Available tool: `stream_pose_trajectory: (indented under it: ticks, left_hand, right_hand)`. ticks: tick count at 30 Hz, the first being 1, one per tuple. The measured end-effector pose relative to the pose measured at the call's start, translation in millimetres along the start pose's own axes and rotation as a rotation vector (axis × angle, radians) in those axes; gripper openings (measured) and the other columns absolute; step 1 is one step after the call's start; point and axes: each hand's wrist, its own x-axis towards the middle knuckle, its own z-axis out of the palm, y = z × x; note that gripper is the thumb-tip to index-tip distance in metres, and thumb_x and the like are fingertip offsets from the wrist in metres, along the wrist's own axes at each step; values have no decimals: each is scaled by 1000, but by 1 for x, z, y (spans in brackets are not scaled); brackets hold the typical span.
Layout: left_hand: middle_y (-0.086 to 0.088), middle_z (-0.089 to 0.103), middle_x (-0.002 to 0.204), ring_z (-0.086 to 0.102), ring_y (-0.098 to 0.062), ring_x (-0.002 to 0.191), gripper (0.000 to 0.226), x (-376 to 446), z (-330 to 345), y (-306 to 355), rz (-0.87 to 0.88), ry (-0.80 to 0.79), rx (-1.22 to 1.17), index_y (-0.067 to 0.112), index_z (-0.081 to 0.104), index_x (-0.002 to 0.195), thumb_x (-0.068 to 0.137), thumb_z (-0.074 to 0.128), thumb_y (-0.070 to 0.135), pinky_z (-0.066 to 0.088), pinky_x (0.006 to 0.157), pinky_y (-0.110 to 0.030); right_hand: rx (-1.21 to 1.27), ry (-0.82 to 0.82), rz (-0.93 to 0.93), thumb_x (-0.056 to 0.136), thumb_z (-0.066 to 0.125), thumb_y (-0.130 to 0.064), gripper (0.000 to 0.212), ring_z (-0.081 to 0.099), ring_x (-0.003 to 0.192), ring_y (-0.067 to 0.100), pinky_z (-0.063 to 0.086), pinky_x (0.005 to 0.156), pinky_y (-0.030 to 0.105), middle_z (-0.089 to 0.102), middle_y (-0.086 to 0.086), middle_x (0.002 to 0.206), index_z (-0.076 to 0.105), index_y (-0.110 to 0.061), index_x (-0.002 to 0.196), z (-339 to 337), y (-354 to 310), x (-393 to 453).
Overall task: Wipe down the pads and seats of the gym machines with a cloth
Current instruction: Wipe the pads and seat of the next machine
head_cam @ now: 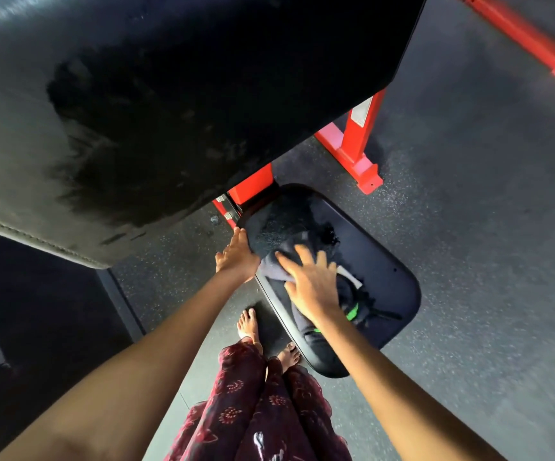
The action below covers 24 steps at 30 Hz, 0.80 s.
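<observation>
Right hand [309, 284], fingers spread, presses cloth [274, 266] mid-seat [392, 287]; left hand [237, 254] fingers straight along its edge.

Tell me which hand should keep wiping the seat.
Right. The right hand already lies flat on the cloth on top of the seat, fingers spread. The left hand rests on the seat's near edge and touches no cloth, so it is better left bracing.

The person wears a long dark maroon garment [256, 414] of thin fabric printed with small red flower motifs; both forearms and both feet [248, 324] are bare.
</observation>
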Motion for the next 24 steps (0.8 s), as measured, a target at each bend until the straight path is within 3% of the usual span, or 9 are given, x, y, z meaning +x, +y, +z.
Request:
stream_pose_trajectory:
  ticks: [3, 5, 8, 10, 12, 14, 16, 19, 24]
  left_hand:
    - [1, -1, 161, 26, -29, 142, 62, -2, -4, 0, 8, -12, 2, 13, 8, 153, 96, 34, 14, 17, 116, -48]
    - [0, -3, 161, 23, -29, 143, 62, -4, -5, 0, 12, -26, 45, 13, 5, 153, 98, 34, 16, 15, 116, -50]
    - [-5, -5, 160, 16, -29, 145, 63, -11, 3, 3, 15, -7, 133, 9, 3, 152, 100, 35, 22, 14, 117, -48]
    - [-10, -1, 160, 11, -28, 146, 59, -16, 12, 6, 45, 46, 117, 5, 8, 151, 101, 34, 23, 12, 118, -45]
    - [-8, 1, 160, 7, -26, 147, 56, -19, 19, 7, 117, 97, 113, 7, 12, 151, 100, 34, 19, 8, 119, -42]
    - [-3, 1, 161, 3, -25, 147, 59, -21, 25, 8, 260, 119, 192, 11, 12, 152, 99, 37, 12, 4, 120, -40]
    - [0, 3, 161, 1, -25, 148, 64, -24, 30, 10, 379, 77, 248, 15, 11, 152, 96, 39, 5, 1, 120, -39]
    - [2, 6, 160, 1, -25, 148, 68, -25, 33, 10, 397, 46, 218, 16, 13, 152, 92, 41, 2, 5, 120, -40]
    - [2, 14, 159, 5, -24, 148, 70, -25, 34, 7, 398, 52, 161, 15, 21, 151, 87, 44, -1, 11, 119, -39]
  right_hand:
    - [-37, -19, -348, 61, 85, -31, 66, 57, 88, 27, 51, 67, 43, 55, -2, 126, 60, -41, 122, 12, 4, -32]
    - [-60, -39, -506, 60, 85, -32, 67, 57, 85, 23, 51, 65, 39, 56, -3, 127, 60, -42, 121, 12, 26, -43]
    - [-87, -21, -299, 63, 82, -32, 68, 56, 85, 26, 48, 64, 39, 55, -4, 128, 57, -44, 125, 5, 46, -32]
    - [-73, 6, -64, 63, 82, -33, 66, 56, 87, 29, 47, 66, 41, 56, -3, 127, 58, -43, 124, 2, 35, -21]
    - [-57, 34, 37, 61, 84, -34, 65, 56, 88, 30, 47, 67, 41, 58, 0, 126, 61, -39, 122, 5, 13, -24]
    - [-37, 59, -53, 57, 86, -34, 65, 57, 85, 28, 47, 64, 41, 60, 1, 123, 63, -37, 118, 10, 0, -39]
    - [-31, 36, -280, 59, 86, -33, 62, 57, 83, 25, 49, 64, 40, 59, -2, 124, 64, -38, 117, 16, 5, -62]
    - [-28, -15, -464, 62, 83, -31, 63, 58, 83, 21, 52, 64, 37, 57, -6, 126, 61, -40, 121, 13, 35, -76]
    - [-64, 66, 20, 52, 89, -33, 68, 57, 76, 26, 47, 61, 37, 62, -1, 119, 65, -40, 115, 5, 36, -51]
